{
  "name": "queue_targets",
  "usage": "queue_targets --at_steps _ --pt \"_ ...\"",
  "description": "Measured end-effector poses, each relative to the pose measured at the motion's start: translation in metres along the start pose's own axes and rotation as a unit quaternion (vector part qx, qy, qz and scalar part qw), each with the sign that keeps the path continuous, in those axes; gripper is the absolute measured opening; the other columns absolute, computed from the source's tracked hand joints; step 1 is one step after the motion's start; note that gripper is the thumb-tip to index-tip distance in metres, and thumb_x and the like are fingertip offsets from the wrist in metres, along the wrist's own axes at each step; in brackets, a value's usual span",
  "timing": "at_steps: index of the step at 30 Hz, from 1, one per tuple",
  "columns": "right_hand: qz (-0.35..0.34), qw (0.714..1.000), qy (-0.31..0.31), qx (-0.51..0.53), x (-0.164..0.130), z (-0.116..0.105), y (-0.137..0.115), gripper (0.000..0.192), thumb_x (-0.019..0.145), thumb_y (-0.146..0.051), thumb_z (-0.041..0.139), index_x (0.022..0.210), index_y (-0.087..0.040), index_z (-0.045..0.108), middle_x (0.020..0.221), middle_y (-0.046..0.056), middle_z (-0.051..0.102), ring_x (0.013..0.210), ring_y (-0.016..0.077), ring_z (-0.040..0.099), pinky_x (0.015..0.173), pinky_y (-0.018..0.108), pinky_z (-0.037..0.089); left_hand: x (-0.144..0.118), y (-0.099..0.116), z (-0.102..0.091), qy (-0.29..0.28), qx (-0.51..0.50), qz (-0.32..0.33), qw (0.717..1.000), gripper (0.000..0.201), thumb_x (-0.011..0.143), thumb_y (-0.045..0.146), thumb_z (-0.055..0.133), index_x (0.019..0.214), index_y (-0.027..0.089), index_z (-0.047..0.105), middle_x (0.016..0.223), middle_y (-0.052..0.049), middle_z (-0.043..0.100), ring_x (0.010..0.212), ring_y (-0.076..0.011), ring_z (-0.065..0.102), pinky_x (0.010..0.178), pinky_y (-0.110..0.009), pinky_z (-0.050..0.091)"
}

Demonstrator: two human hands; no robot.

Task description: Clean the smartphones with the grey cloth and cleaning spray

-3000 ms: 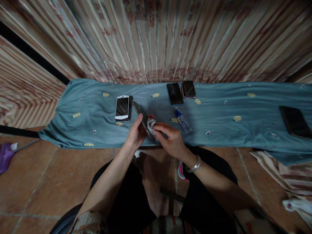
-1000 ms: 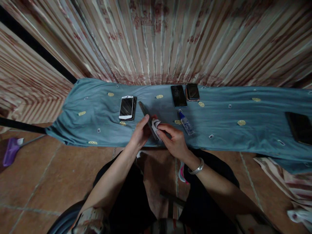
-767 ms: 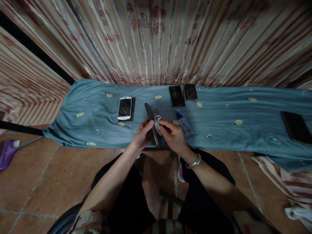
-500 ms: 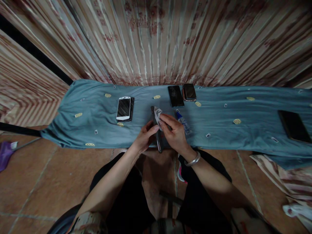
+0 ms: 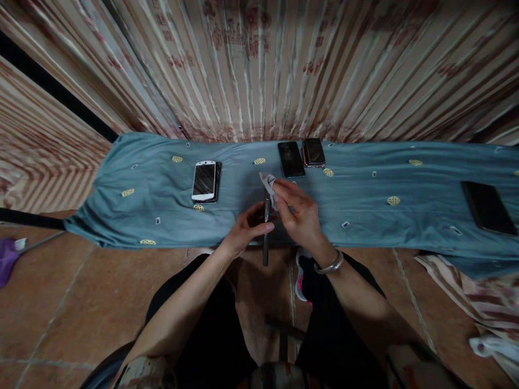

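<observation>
Left hand grasps a slim dark device, thumb across its narrow side; the device stands edge-on to the view, between the hands, its near end projecting beyond the near edge of the blue sheet. Right hand, with a silver bracelet at the wrist, pinches a crumpled pale cloth at the device's far end. On the sheet: to the left, a white-framed phone overlapping a dark one; at the far side, a black phone beside a small stack of devices; well to the right, a dark flat item
</observation>
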State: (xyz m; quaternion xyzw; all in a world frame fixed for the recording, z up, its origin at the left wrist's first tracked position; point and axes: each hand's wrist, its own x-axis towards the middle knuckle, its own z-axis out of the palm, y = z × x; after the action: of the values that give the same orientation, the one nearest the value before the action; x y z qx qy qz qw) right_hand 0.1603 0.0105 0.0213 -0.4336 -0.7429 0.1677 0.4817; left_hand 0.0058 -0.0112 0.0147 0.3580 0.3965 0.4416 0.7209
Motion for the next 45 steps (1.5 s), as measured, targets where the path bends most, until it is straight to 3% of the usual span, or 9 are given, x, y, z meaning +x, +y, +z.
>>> queue_targets --at_steps 7,14,22,28,34,40,45 --pt "-0.073 0.993 -0.044 -0.078 -0.012 0.000 -0.014 0.031 0.097 -0.019 0.045 0.117 -0.028 0.067 0.129 0.008 0.062 0.109 0.0236 0.060 0.097 0.042 0.051 0.004 -0.003 -0.007 0.031 0.015 0.022 0.999 0.056 0.055 0.037 0.088 0.105 0.017 0.072 0.103 -0.008 0.073 0.107 -0.0272 0.063 0.088 -0.034 0.049" --pt "-0.023 1.000 -0.005 -0.021 -0.005 -0.005 -0.006 0.029 0.097 -0.023 0.045 0.116 -0.029 0.065 0.127 0.005 0.065 0.116 0.0224 0.061 0.102 0.043 0.049 0.004 -0.003 -0.009 -0.005 0.059 0.053 0.997 0.049 0.056 0.027 0.088 0.102 0.018 0.072 0.103 -0.005 0.072 0.103 -0.0236 0.063 0.098 -0.036 0.044" --pt "0.039 0.997 0.012 0.060 0.000 -0.008 -0.008 0.026 0.095 -0.027 0.046 0.110 -0.027 0.067 0.119 0.005 0.069 0.114 0.0214 0.064 0.100 0.040 0.051 0.005 -0.003 -0.013 -0.024 0.104 0.069 0.992 0.052 0.055 0.026 0.088 0.104 0.020 0.072 0.102 -0.005 0.072 0.103 -0.0241 0.063 0.098 -0.036 0.044" --pt "0.045 0.998 0.007 0.054 0.003 -0.011 0.001 0.026 0.095 -0.025 0.046 0.109 -0.028 0.068 0.117 0.003 0.070 0.114 0.0203 0.064 0.102 0.040 0.049 0.000 0.002 -0.010 -0.032 0.112 0.045 0.992 0.060 0.055 0.022 0.088 0.112 0.021 0.069 0.116 -0.008 0.069 0.111 -0.0264 0.062 0.096 -0.036 0.045" --pt "0.062 0.994 0.081 0.026 0.006 -0.017 0.010 0.027 0.093 -0.023 0.048 0.109 -0.026 0.069 0.114 0.004 0.071 0.109 0.0214 0.066 0.097 0.040 0.052 -0.002 0.001 -0.008 -0.060 0.126 0.020 0.990 0.064 0.054 0.025 0.089 0.114 0.021 0.068 0.113 -0.009 0.070 0.108 -0.0276 0.063 0.086 -0.033 0.050" --pt "-0.024 0.999 0.021 0.022 0.003 -0.018 0.004 0.031 0.091 -0.016 0.048 0.109 -0.029 0.070 0.116 0.002 0.072 0.110 0.0203 0.065 0.099 0.041 0.049 -0.001 0.001 -0.011 -0.071 0.142 0.022 0.987 0.070 0.055 0.032 0.089 0.119 0.019 0.065 0.119 -0.011 0.067 0.111 -0.0288 0.062 0.091 -0.037 0.049" --pt "0.025 0.998 0.029 0.058 0.001 -0.008 0.021 0.030 0.088 -0.016 0.050 0.104 -0.027 0.072 0.109 0.002 0.073 0.104 0.0193 0.066 0.096 0.038 0.049 -0.003 0.001 -0.011 -0.083 0.144 0.015 0.986 0.071 0.055 0.035 0.089 0.120 0.019 0.064 0.120 -0.011 0.068 0.114 -0.0301 0.061 0.096 -0.040 0.048"
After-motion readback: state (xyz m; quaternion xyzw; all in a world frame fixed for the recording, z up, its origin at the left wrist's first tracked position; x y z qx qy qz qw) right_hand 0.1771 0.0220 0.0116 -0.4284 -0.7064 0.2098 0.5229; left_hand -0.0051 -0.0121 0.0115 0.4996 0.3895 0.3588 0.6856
